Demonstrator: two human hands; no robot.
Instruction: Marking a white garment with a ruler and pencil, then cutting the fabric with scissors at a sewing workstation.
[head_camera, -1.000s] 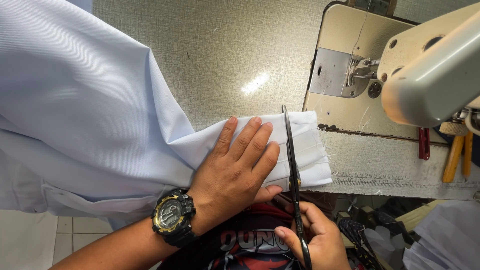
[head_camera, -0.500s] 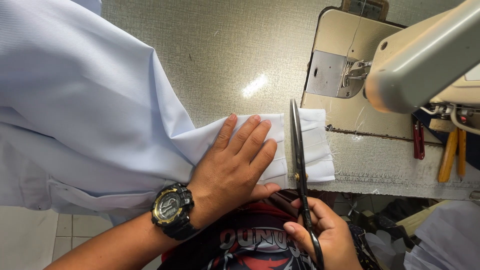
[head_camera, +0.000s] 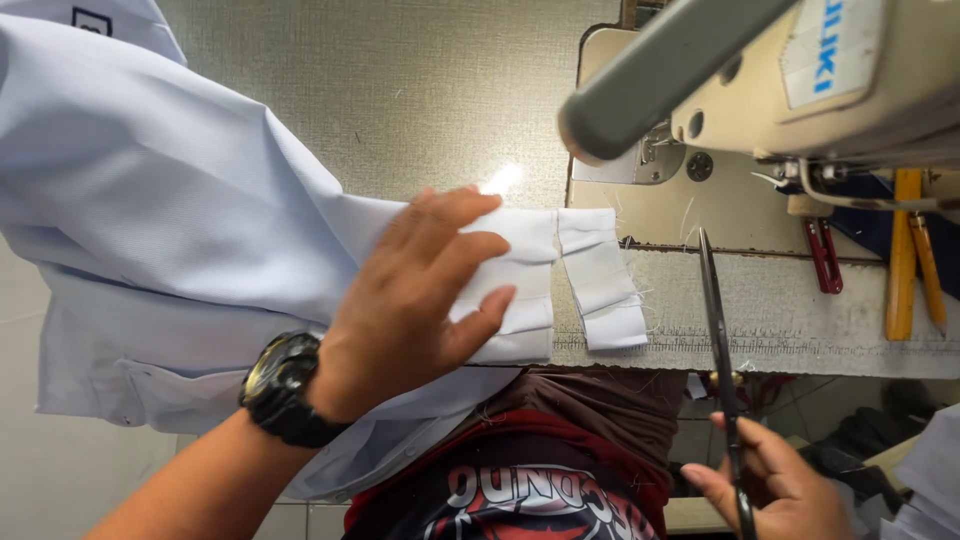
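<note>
Head view: a pale blue garment (head_camera: 150, 230) spreads left of the sewing machine (head_camera: 800, 80). Left hand (head_camera: 420, 290), fingers spread flat, presses its white cuff (head_camera: 520, 280). A cut-off strip (head_camera: 600, 275) lies just beside. Right hand (head_camera: 775, 490), below the machine, grips closed scissors (head_camera: 720, 330).

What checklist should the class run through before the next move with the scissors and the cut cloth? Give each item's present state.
1. Left hand flat on the pale blue shirt: ok.
2. Cut strip lies apart from the sleeve end: ok.
3. Scissors held in the right hand, blades shut: ok.
4. Scissors off the cloth: ok.
5. Fingers away from the sewing machine needle: ok.
6. Cut edge straight: cannot tell.
</note>
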